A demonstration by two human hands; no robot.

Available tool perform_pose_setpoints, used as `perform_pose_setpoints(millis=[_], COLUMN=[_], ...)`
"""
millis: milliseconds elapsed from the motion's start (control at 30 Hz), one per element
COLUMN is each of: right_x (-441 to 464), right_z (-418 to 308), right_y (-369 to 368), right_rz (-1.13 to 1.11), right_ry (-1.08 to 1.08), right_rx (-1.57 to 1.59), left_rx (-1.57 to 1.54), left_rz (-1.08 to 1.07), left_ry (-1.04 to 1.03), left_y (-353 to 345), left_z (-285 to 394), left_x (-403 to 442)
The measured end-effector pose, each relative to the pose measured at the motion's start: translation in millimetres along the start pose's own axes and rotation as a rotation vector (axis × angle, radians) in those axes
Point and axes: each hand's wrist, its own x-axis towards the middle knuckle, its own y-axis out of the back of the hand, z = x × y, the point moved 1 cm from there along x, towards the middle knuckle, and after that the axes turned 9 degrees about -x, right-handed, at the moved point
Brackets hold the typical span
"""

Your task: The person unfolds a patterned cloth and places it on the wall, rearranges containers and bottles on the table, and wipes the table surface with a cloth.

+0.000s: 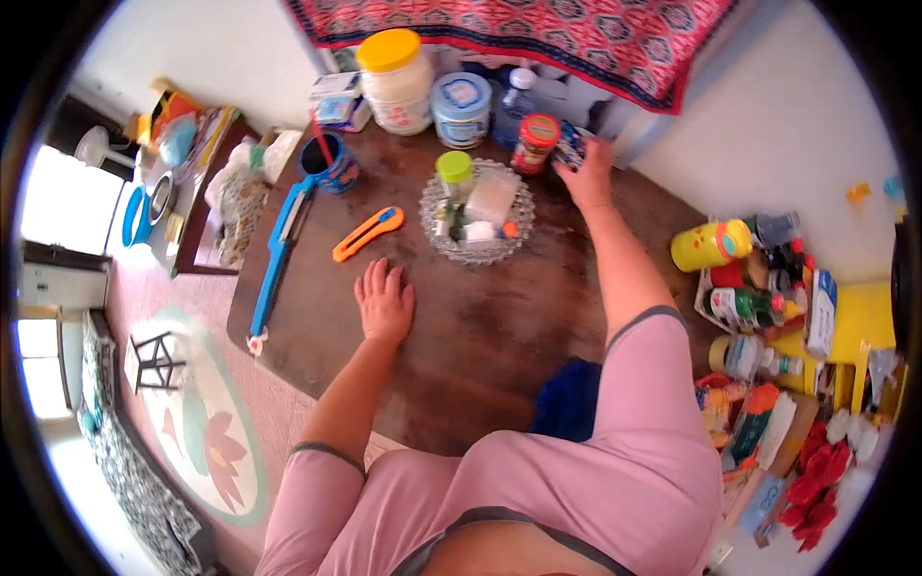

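Note:
My left hand (385,300) lies flat on the dark wooden table (480,336), fingers spread, just below an orange box cutter (369,233). At the table's back right, my right hand (588,176) has its fingers closed around a small dark blue patterned item (570,146). That item stands beside a red-lidded jar (536,143). Between my hands, a glass dish (470,252) holds a green-lidded jar (454,171), a clear plastic box (492,197) and small items. A long blue tool (275,264) lies at the left edge.
A yellow-lidded jar (396,86), a blue-lidded tub (461,110), a bottle (515,106) and a blue cup (331,168) line the back. A blue cloth (567,398) is near my right elbow. Bottles, including a yellow one (709,246), crowd the right side.

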Motion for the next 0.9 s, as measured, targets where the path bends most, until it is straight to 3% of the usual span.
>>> perform_pose_setpoints(millis=[133, 267, 500, 633, 767, 900], right_x=[-9.4, -46.0, -133.5, -113.1, -93.5, -86.7], right_z=[-14.6, -19.7, 73.5, 113.4, 118.8, 123.4], right_y=[28.6, 78.5, 167.0, 199.0, 200.6, 191.2], right_rz=[-0.073, 0.178, 0.522, 0.59, 0.432, 0.421], right_ry=[-0.086, -0.134, -0.605, -0.631, -0.727, -0.799], right_rx=[-0.043, -0.04, -0.223, -0.011, -0.086, 0.002], left_rx=[0.031, 0.045, 0.051, 0.056, 0.075, 0.059], left_rz=[0.018, 0.015, 0.015, 0.035, 0.037, 0.035], left_ry=[-0.009, -0.005, -0.02, -0.044, -0.029, -0.037], left_y=[-6.2, -5.8, -5.8, -7.2, -7.9, -7.4], left_z=[-3.6, -1.6, -1.8, -1.3, -2.6, -3.2], left_x=[-1.6, -1.2, -1.6, -2.2, -1.9, -0.8])
